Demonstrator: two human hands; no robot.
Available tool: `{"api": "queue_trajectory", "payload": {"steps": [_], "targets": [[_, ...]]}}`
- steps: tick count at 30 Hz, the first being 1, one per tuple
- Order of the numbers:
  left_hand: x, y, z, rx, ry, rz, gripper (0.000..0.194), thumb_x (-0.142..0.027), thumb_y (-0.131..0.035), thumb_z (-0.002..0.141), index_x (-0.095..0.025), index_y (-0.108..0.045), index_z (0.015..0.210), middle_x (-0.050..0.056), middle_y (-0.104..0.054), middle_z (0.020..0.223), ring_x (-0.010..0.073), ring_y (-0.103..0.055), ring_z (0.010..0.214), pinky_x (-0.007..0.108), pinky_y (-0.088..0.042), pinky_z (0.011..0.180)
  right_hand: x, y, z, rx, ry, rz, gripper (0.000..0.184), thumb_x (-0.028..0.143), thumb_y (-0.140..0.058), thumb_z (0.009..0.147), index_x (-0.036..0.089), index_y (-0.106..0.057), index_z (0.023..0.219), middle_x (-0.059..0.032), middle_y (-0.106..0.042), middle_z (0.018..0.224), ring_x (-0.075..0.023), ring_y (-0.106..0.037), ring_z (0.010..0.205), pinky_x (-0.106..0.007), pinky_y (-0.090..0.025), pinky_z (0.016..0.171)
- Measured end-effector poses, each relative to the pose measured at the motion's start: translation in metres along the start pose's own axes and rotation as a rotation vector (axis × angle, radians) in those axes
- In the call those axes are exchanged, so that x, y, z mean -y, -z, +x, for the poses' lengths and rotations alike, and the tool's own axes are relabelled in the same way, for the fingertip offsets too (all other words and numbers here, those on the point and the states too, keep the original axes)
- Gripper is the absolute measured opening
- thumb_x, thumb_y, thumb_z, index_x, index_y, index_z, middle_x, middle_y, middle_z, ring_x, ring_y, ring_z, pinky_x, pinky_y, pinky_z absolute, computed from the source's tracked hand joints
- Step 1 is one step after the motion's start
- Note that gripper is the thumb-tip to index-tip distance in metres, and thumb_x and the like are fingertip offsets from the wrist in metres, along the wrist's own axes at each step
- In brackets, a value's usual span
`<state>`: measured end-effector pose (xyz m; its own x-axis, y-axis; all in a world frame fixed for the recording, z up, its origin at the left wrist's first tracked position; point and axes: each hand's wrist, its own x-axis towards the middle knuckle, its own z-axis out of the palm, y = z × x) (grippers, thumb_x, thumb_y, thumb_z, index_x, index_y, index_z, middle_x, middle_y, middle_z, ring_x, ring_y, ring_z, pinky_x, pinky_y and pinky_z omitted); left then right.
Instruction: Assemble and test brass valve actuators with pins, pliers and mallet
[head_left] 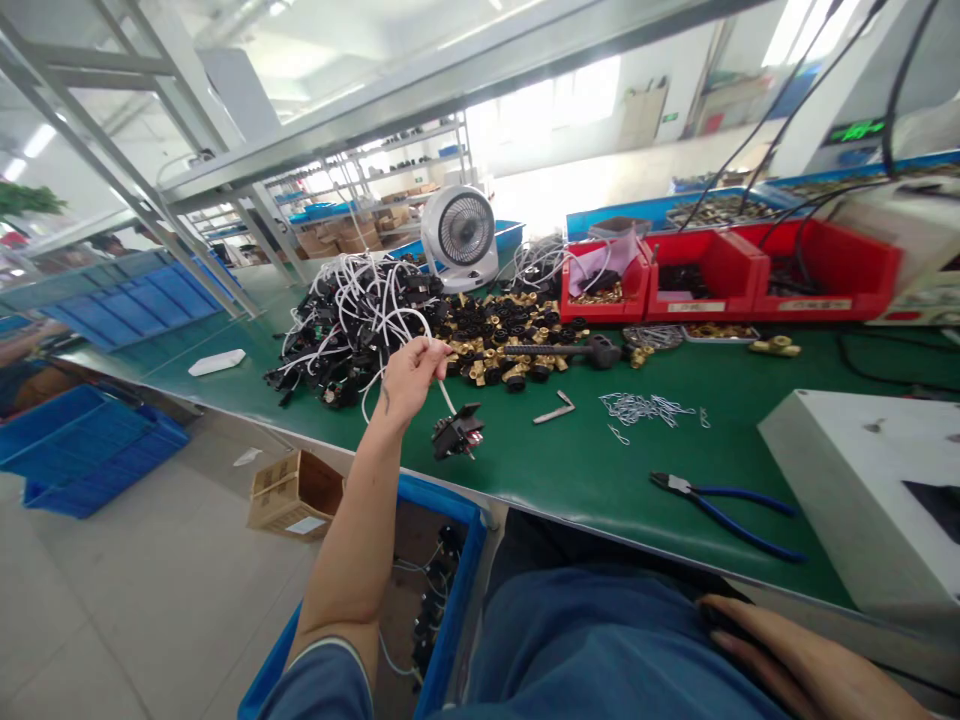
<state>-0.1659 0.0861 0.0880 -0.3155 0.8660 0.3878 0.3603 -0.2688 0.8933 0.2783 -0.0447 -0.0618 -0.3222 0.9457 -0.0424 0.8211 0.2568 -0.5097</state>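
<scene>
My left hand [414, 378] pinches a white cable [448, 398] over the bench. From the cable hangs a small black part [456, 432] with metal pins, above the bench's front edge. Just behind the hand lies a big tangled heap of black parts with white cables [352, 320]. To its right is a pile of brass fittings with black caps [510, 335]. Low at the right, close to my blue shirt, my right hand [787, 650] has its fingers curled by something dark that I cannot make out.
Pliers with blue handles [739, 510], wire clips [645, 408] and a hex key [555, 408] lie on the green bench. Red bins [701, 295] and a white fan [461, 240] stand behind. A white box [862, 480] is at right; a blue crate [469, 610] sits below.
</scene>
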Motion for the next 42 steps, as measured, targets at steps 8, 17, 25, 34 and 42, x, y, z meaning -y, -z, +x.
{"api": "queue_trajectory", "payload": {"steps": [8, 17, 25, 34, 42], "targets": [[-0.025, -0.014, 0.002, -0.031, -0.131, -0.102, 0.027, -0.040, -0.066, 0.089, -0.015, -0.073, 0.098, -0.003, -0.059, 0.063, 0.0088, -0.052, 0.060, 0.020, -0.044, 0.062, 0.033, 0.031, -0.005, 0.066, 0.013, 0.058, 0.032, 0.044, -0.051, 0.095, 0.024, -0.073, 0.107, -0.0070, -0.078, 0.106, -0.0279, -0.077, 0.090, -0.034, -0.066, 0.076], [-0.060, -0.036, -0.036, 0.052, -0.334, -0.010, 0.037, -0.044, -0.059, 0.097, -0.018, -0.075, 0.118, -0.001, -0.060, 0.072, 0.0090, -0.051, 0.062, 0.021, -0.045, 0.063, 0.066, 0.060, -0.006, -0.135, 0.151, 0.081, 0.036, 0.042, -0.049, 0.099, 0.019, -0.076, 0.102, -0.0081, -0.078, 0.100, -0.0216, -0.077, 0.088, -0.029, -0.064, 0.082], [-0.105, -0.064, -0.119, 0.305, -0.423, 0.092, 0.035, -0.036, -0.049, 0.104, -0.023, -0.070, 0.129, 0.000, -0.067, 0.082, 0.0104, -0.056, 0.068, 0.022, -0.049, 0.069, 0.096, 0.098, -0.022, -0.302, 0.058, 0.119, 0.027, 0.044, -0.056, 0.099, 0.020, -0.067, 0.102, -0.0040, -0.076, 0.082, -0.0174, -0.075, 0.069, -0.021, -0.058, 0.059], [-0.093, -0.102, -0.177, 0.491, -0.513, 0.122, 0.023, -0.028, -0.058, 0.100, -0.015, -0.076, 0.104, 0.001, -0.073, 0.077, 0.0110, -0.065, 0.067, 0.020, -0.049, 0.064, 0.111, 0.129, -0.036, -0.471, 0.300, -0.066, 0.016, 0.023, -0.057, 0.101, 0.018, -0.071, 0.108, -0.0060, -0.075, 0.098, -0.0144, -0.073, 0.086, -0.021, -0.059, 0.079], [-0.093, -0.103, -0.188, 0.440, -0.540, 0.169, 0.011, -0.021, -0.065, 0.096, -0.015, -0.073, 0.100, 0.002, -0.074, 0.085, 0.0109, -0.067, 0.076, 0.020, -0.052, 0.073, 0.121, 0.133, -0.037, -0.442, 0.367, -0.060, 0.018, 0.023, -0.056, 0.102, 0.017, -0.072, 0.109, -0.0059, -0.074, 0.095, -0.0125, -0.071, 0.083, -0.019, -0.058, 0.077]]}}
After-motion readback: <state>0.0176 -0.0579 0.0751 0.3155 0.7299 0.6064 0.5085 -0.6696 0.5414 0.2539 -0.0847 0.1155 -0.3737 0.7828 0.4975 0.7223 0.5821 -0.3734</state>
